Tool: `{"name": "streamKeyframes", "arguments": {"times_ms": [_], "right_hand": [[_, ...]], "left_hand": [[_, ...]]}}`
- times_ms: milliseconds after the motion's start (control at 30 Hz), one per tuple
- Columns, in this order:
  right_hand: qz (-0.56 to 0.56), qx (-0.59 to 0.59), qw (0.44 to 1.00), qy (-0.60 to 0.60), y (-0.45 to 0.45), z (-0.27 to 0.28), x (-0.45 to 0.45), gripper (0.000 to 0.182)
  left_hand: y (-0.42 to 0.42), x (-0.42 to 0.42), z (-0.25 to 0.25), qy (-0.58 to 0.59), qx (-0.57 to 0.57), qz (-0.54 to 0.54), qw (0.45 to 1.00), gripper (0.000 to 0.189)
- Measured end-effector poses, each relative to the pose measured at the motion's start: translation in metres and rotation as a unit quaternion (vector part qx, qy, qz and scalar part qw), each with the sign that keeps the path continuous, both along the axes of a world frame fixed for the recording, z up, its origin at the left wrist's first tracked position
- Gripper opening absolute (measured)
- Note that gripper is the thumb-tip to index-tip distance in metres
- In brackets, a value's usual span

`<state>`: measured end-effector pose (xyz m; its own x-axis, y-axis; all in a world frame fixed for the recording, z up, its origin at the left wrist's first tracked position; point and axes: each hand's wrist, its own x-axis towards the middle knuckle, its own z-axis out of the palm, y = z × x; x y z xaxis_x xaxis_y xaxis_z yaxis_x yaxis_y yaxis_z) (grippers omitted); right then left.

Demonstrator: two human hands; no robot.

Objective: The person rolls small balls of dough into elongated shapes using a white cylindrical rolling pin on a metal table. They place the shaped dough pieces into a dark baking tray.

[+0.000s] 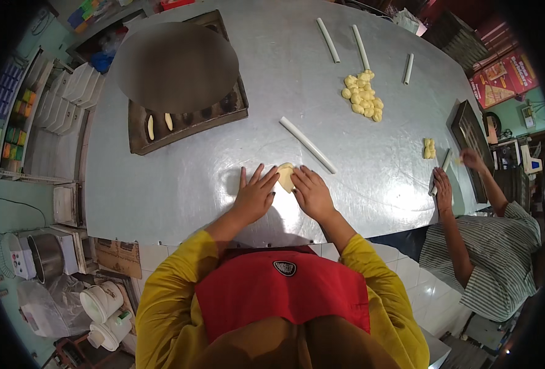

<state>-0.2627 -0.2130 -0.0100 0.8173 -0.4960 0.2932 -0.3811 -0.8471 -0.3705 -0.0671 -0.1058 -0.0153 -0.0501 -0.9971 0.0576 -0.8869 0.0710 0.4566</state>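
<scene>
A flattened, pale yellow piece of dough [286, 178] lies on the metal table [185, 193] in front of me. The fingertips of my left hand [255, 193] touch its left edge, and those of my right hand [313, 190] touch its right edge. Just beyond, a white rolling rod [307, 145] rests at a slant. Farther back to the right sits a cluster of dough balls [364, 97]. At the back left, a dark baking tray [189, 131] holds slim dough pieces [150, 127]; a grey blur covers much of it.
More rods lie at the back, one [329, 40] left of the dough cluster. On the right a co-worker [484, 253] in a striped shirt has one hand on a rod [441, 171], near a small dough group [429, 148] and another tray [470, 147]. Buckets [102, 302] stand at lower left.
</scene>
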Motion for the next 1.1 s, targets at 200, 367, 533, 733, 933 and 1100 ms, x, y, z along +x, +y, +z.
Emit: {"name": "streamKeyframes", "arguments": {"times_ms": [200,367,533,733,933,1100], "right_hand": [[-0.055,0.003,0.998,-0.028,-0.019,0.003,0.028,0.048],[-0.015,0.013,0.999,0.027,0.018,-0.009,0.005,0.052],[0.03,0.04,0.999,0.002,0.055,0.015,-0.025,0.044],[-0.049,-0.06,0.997,0.03,-0.011,0.025,0.086,0.049],[0.135,-0.016,0.974,0.183,0.08,-0.001,0.074,0.073],[-0.097,-0.049,0.984,0.143,-0.023,-0.018,0.114,0.069]], "left_hand": [[-0.026,-0.001,-0.003,0.01,-0.099,0.059,0.993,0.057],[-0.002,-0.004,0.0,-0.015,-0.031,-0.012,0.999,0.056],[0.054,0.012,0.005,0.035,-0.014,-0.042,0.998,0.06],[0.065,0.024,-0.008,0.107,-0.119,0.107,0.981,0.073],[0.067,0.032,-0.012,0.138,-0.13,0.117,0.975,0.072],[0.064,0.028,-0.006,0.133,-0.119,0.094,0.979,0.069]]}}
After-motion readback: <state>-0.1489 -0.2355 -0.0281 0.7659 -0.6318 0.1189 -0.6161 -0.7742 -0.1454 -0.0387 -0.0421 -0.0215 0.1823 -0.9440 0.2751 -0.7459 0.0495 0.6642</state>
